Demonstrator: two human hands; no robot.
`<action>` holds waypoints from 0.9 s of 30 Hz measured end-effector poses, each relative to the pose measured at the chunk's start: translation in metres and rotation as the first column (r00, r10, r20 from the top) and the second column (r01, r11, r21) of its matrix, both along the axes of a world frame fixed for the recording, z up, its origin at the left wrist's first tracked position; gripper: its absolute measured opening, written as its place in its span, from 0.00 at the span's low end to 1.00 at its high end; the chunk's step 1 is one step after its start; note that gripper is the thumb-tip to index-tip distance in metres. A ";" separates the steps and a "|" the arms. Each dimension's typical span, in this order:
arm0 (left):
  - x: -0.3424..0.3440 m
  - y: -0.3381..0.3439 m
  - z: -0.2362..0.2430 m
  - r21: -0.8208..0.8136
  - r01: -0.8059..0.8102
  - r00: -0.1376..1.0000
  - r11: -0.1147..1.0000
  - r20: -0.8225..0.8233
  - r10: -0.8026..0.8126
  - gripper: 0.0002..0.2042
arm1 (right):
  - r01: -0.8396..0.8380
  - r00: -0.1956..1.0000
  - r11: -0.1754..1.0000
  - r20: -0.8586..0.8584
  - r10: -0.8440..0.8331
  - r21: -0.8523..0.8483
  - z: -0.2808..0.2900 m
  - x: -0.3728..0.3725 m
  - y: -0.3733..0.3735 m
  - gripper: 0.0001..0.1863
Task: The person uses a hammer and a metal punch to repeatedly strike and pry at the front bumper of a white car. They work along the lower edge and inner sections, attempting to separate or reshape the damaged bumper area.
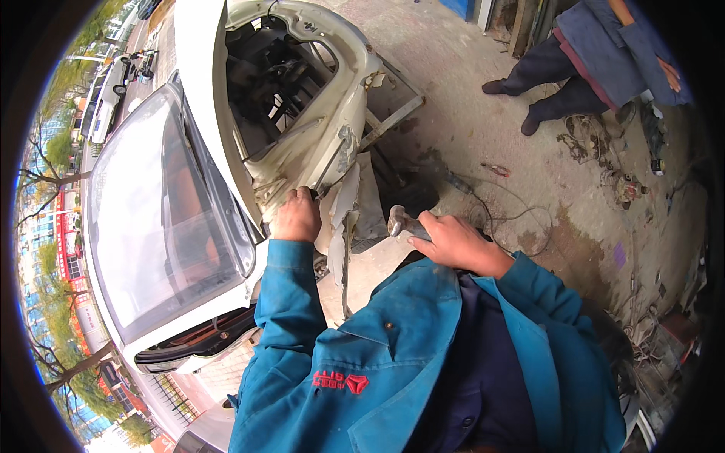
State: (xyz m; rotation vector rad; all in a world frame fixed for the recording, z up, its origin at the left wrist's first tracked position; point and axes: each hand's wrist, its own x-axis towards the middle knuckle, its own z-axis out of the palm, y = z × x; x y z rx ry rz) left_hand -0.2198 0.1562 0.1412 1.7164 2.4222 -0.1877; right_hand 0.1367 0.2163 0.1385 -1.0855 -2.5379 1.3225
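Note:
My right hand (455, 243) is wrapped round the handle of a hammer (397, 220). The hammer's worn metal head points left, apart from the car body. My left hand (296, 217) is closed at the cut rear corner of a white car body (355, 98). A dark, slim piece shows by its fingertips, but its kind is hidden by the fingers. Just right of that hand hangs a torn, bent strip of white sheet metal (345, 219) with ragged edges. Bare, scuffed metal surrounds the large body opening above.
A raised tailgate with a rear window (162, 219) stands at my left. A metal frame (393, 117) juts from under the body. A power tool (458, 181) and its cable lie on the concrete. Another person (585, 57) stands at the far right, near scattered scrap (623, 185).

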 end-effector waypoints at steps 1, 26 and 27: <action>-0.001 0.000 -0.001 0.015 -0.009 1.000 1.000 0.023 0.009 0.15 | -0.005 1.000 1.000 0.010 0.005 0.014 0.000 -0.001 0.000 0.25; 0.037 0.010 0.004 -0.044 -0.419 0.244 0.907 0.957 0.160 0.34 | 0.021 1.000 0.999 0.022 -0.021 -0.028 -0.001 -0.009 -0.001 0.25; 0.041 0.008 0.004 -0.016 -0.475 0.166 0.880 0.980 0.108 0.32 | 0.023 1.000 0.999 0.016 -0.023 -0.024 -0.001 -0.009 -0.001 0.25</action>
